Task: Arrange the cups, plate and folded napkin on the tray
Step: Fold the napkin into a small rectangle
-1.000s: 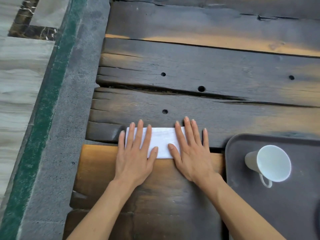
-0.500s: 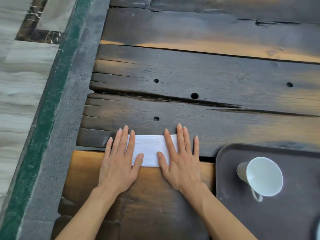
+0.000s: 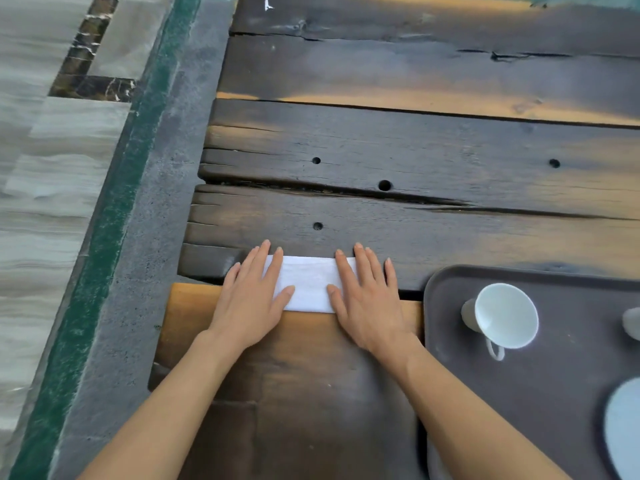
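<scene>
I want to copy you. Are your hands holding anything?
Nothing is gripped. The left hand and right hand lie flat, pressing the two ends of the white napkin onto the wooden table.

Napkin (image 3: 309, 285) left of tray (image 3: 450, 341)

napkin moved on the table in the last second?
No. The napkin has the same offset, just nearer than the small hole in the plank, as in both earlier pictures. Its shift in frame is camera motion.
</scene>
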Tool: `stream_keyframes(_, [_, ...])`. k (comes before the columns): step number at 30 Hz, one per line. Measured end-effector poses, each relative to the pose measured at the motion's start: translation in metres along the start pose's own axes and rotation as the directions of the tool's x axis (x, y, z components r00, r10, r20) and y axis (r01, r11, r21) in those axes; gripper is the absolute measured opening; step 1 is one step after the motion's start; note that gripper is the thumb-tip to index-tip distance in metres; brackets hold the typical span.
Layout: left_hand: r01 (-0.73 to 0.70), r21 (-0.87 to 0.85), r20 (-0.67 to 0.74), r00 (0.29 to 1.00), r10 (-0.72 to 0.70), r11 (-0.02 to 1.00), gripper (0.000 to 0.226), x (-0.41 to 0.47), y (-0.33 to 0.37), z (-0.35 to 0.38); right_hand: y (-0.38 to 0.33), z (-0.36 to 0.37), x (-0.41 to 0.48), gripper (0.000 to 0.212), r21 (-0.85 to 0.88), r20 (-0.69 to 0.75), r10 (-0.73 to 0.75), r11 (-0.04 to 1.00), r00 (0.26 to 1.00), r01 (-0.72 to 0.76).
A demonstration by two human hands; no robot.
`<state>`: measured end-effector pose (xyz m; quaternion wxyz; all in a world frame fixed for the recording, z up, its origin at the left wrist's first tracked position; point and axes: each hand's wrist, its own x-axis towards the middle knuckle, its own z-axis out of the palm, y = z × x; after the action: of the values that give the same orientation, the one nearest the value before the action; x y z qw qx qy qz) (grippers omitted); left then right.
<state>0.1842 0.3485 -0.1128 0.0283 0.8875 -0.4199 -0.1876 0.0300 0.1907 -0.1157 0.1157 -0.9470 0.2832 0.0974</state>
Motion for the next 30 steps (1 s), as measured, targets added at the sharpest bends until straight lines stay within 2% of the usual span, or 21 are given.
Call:
stream_keyframes(4, [-0.073,-0.074,-0.019,0.997,0.072,0.995,0.044,-0.007,-0.006,-0.023,-0.001,-0.022,-0.013,0.052,0.020,0.043,0.011,1.000,0.999,-0.012])
stream_keyframes(9, [-0.084,-0.039,0.195,0.977,0.090,0.996,0.029,-0.008,-0.006,-0.042,0.002,-0.043,-0.017,0.043,0.071,0.296,0.044,0.995,0.954,-0.068])
stream_keyframes(12, [-0.058,-0.116,0.277,0.957,0.088,0.992,0.021,-0.011,0.000,-0.053,0.008,-0.055,-0.015,0.044,0.118,0.423,0.054,0.986,0.905,-0.114])
stream_keyframes(16, [-0.028,-0.171,0.271,0.960,0.075,0.985,0.010,-0.024,0.003,-0.066,0.020,-0.065,-0.020,0.034,0.167,0.436,0.015,0.981,0.900,-0.097])
stream_keyframes(20, [-0.103,-0.244,0.216,0.963,0.158,0.964,0.007,-0.044,0.010,-0.086,0.026,-0.069,-0.032,0.047,0.252,0.454,-0.072,0.966,0.888,-0.051])
stream_keyframes(25, [-0.196,-0.221,0.130,0.965,0.228,0.955,0.008,-0.070,0.028,-0.116,0.035,-0.086,-0.055,0.023,0.352,0.390,-0.159,0.936,0.907,0.013])
stream_keyframes(30, [-0.115,-0.259,0.145,0.977,0.156,0.959,0.007,-0.100,0.061,-0.138,0.073,-0.130,-0.096,0.014,0.427,0.279,-0.212,0.901,0.937,0.077])
